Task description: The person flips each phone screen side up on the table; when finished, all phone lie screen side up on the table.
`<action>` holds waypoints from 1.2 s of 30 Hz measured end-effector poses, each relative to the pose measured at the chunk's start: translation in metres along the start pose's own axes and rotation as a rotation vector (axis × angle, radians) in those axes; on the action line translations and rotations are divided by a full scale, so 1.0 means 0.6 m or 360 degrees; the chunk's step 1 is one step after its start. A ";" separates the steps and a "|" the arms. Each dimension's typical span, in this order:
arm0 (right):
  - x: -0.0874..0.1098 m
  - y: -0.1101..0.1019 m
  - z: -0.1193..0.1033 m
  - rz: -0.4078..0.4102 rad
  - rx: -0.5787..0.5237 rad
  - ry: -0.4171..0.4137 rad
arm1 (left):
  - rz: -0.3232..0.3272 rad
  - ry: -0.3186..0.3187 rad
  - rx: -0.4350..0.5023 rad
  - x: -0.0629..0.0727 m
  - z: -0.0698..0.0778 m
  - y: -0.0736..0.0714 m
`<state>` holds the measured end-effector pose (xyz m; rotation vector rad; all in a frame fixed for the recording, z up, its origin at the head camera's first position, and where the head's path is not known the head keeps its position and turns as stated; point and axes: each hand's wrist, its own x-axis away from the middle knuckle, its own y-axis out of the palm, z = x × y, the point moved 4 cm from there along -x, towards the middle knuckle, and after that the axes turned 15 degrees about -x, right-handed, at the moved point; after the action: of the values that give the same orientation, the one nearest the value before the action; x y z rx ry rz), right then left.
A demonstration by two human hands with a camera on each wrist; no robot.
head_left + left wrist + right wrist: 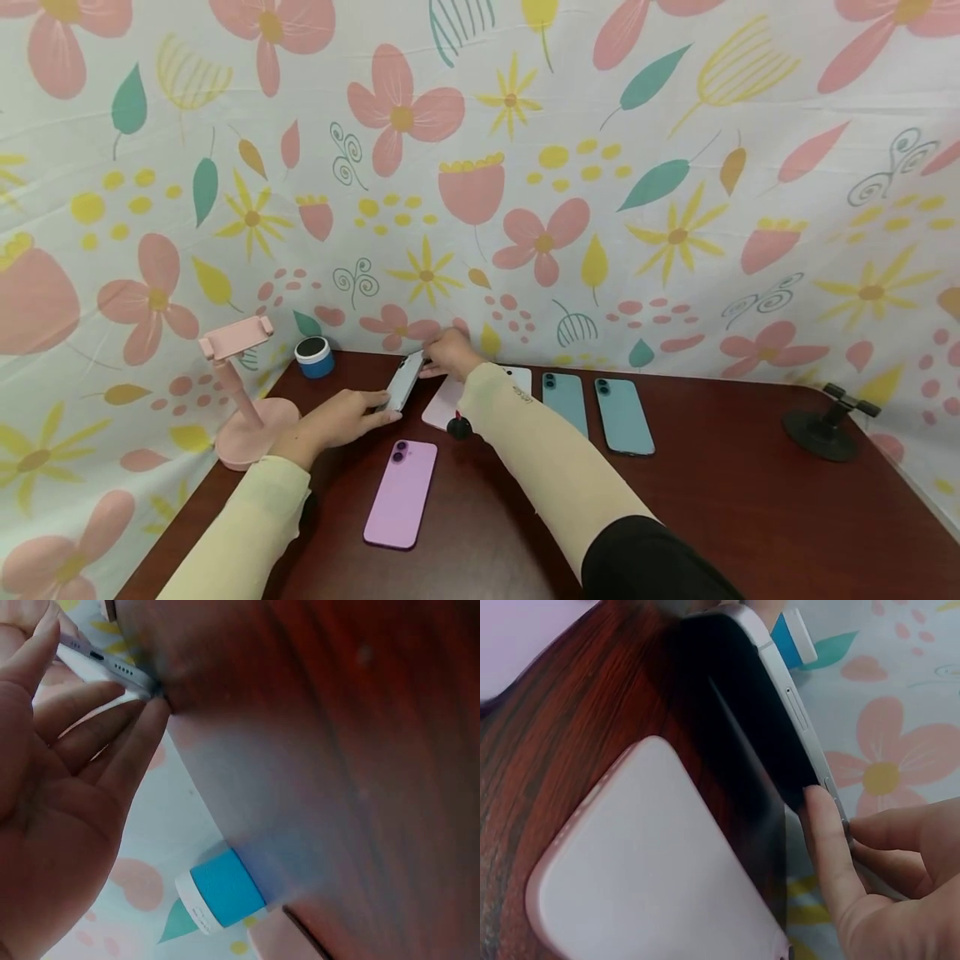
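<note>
Both hands hold a white smartphone (pixel 405 382) tilted up on its side near the back of the table. The left hand (pixel 341 421) pinches its bottom end between thumb and fingers; the charging port edge of the phone (pixel 112 666) shows in the left wrist view. At the top end, the right hand (pixel 452 357) grips it with thumb and fingers on opposite faces. The dark screen of the phone (pixel 742 690) faces the right wrist camera. Beside it a pale pink phone (pixel 645 862) lies back up, partly hidden under the right forearm in the head view.
A purple phone (pixel 401 496) lies nearer the front. Two blue-green phones (pixel 564 398) lie right of the forearm. A pink phone stand (pixel 251 417) and blue round jar-like object (pixel 315 360) stand left; a black stand (pixel 827 425) is far right.
</note>
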<state>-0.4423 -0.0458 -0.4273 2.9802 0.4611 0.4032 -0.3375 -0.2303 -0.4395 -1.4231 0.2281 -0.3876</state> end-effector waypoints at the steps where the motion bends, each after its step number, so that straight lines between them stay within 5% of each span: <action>1: 0.003 0.002 -0.003 -0.0002 0.0008 -0.0004 | 0.0011 -0.0023 0.0029 0.000 0.000 0.000; 9: 0.011 0.013 -0.013 0.0032 0.0100 -0.0036 | 0.0092 -0.0078 0.0102 0.002 0.004 -0.001; 21: 0.015 0.009 -0.019 0.0063 0.0080 -0.0048 | 0.0112 -0.0034 0.0235 0.001 0.016 -0.013; 30: 0.007 0.011 -0.015 0.0048 0.0038 -0.0007 | 0.0100 -0.0059 0.0507 0.002 0.012 -0.018; 36: -0.001 0.008 -0.006 -0.0097 -0.0014 0.0021 | 0.0154 -0.0111 0.0637 0.006 0.008 -0.032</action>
<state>-0.4422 -0.0504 -0.4232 2.9480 0.5485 0.4182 -0.3350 -0.2290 -0.4196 -1.0258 0.1512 -0.2843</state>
